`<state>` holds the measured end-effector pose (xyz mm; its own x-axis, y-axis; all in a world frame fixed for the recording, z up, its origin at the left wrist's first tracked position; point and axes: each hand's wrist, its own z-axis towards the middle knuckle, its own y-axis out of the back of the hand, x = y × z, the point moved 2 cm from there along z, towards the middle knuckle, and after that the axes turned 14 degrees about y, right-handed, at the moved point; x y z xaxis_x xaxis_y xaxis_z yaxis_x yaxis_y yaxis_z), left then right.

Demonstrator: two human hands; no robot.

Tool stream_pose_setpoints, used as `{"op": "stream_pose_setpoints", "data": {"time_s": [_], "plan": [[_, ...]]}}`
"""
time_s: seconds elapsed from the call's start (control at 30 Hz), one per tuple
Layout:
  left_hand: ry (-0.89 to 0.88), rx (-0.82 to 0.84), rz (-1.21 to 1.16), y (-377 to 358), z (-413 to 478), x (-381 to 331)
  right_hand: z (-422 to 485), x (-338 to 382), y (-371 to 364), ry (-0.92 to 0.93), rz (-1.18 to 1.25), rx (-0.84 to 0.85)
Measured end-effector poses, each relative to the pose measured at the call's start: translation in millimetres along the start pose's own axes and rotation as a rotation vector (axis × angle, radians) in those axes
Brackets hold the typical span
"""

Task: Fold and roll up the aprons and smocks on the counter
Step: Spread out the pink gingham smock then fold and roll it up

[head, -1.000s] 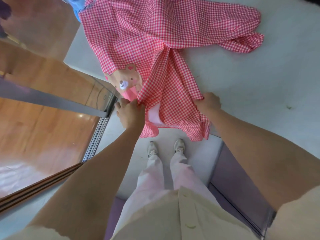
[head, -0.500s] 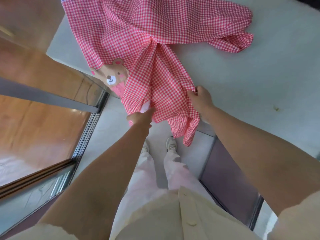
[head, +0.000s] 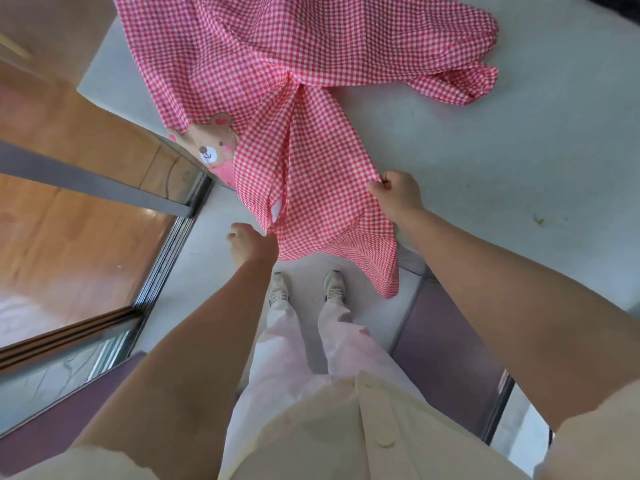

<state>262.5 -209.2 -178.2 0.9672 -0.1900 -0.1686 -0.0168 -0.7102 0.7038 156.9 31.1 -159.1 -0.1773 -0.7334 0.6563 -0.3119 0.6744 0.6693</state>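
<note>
head view: right hand (head: 398, 195) pinches the gingham smock (head: 311, 64); left hand (head: 251, 242) touches its hanging hem, grip unclear.

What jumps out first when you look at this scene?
A pink checked smock lies spread over the pale counter, with its lower part hanging off the near edge. A cartoon bear patch shows on its left side, by the counter's corner. The right hand pinches the smock's right edge, and the left hand meets the hanging hem, though its grip is hidden.
</note>
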Motion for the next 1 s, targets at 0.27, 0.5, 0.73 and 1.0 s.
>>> {"op": "stream_pose_setpoints", "data": {"time_s": [0.27,0.5,0.73,1.0], "plan": [[-0.244,-0.219,-0.086,23,14,-34,4,-2,6,-0.022,-0.02,0.031],[-0.23,0.044,-0.124,25,45,-46,9,2,1,-0.071,-0.008,0.035],[-0.257,0.066,0.053,23,65,-41,9,2,-5,-0.114,-0.078,-0.029],[-0.497,0.205,0.072,43,48,-23,5,3,-14,-0.122,-0.129,-0.12]]}}
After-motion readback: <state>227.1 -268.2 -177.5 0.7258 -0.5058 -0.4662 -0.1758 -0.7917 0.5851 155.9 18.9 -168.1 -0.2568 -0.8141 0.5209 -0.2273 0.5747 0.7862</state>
